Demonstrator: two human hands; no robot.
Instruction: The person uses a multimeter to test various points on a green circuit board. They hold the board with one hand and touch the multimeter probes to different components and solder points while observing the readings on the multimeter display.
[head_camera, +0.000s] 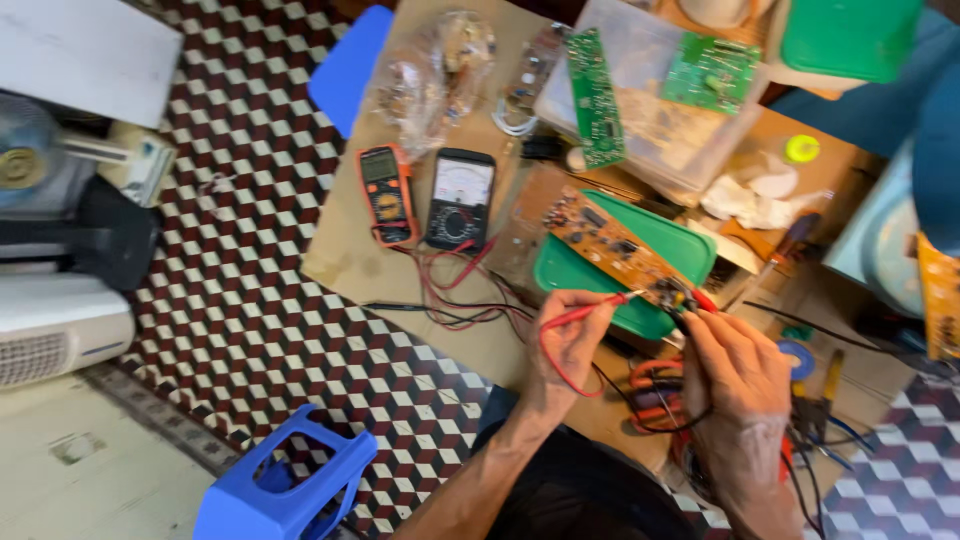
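Roughly centred, a brown counter (345, 255) stands on checkered floor (240, 320). Green tray lid (675, 240) lies on it, carrying an orange circuit board (610, 245), long axis running from upper left down to lower right, near end by the hands. Black analog multimeter (461, 198) and orange digital multimeter (387, 193) sit side by side, left of the board. Left hand (568, 340), fingers pinched on a red probe (595, 310), tip pointing right at the board's near end. Right hand (735, 365) grips a second probe; fingers clenched, tip on the same end.
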